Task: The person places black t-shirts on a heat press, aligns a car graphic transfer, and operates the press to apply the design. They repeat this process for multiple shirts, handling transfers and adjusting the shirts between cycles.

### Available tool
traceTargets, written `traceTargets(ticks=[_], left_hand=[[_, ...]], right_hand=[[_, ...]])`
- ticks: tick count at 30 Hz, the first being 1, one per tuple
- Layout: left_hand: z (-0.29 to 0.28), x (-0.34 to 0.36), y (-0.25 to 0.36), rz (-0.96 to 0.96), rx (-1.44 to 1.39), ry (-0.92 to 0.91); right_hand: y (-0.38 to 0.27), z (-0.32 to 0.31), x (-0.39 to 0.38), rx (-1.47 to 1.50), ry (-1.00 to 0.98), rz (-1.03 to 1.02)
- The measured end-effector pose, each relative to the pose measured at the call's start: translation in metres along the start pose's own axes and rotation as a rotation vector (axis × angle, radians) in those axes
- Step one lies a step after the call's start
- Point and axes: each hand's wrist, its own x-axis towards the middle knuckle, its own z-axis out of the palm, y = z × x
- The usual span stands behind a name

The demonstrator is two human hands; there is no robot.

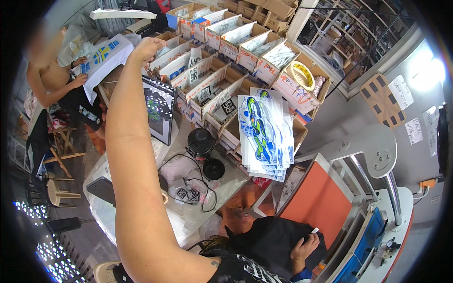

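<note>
My left arm reaches far across the table, and my left hand (149, 50) is at the cardboard bins at the back. Its fingers are stretched toward a bin's edge, partly hidden behind the hand; nothing shows in them. Near me on the right, my right hand (303, 248) has its fingers bent over a black garment (276, 236) with a small white tag. That cloth lies bunched beside the orange-red pad (318, 191) of a press-like machine. Clear sheets with blue and green prints (264, 134) lie on the front bins.
Rows of cardboard bins (226, 40) hold packets; a tape roll (302, 75) sits on one. A tablet-like screen (159, 111), black round container (200, 143), cables and a phone (100, 189) are on the table. At left, another person's hands (81, 68) hold a white printed shirt (108, 56).
</note>
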Motion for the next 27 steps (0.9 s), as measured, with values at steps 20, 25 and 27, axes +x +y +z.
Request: traceTargets(ticks=[20, 25, 27], left_hand=[[0.005, 0.007, -0.014, 0.126, -0.185, 0.135], [0.003, 0.026, -0.023, 0.271, -0.227, 0.203], [-0.001, 0.032, -0.024, 0.355, -0.241, 0.309]], right_hand=[[0.003, 0.001, -0.001, -0.010, -0.010, -0.001], [0.001, 0.000, 0.001, -0.013, 0.004, -0.019], [0.001, -0.001, 0.000, -0.008, 0.009, -0.021]])
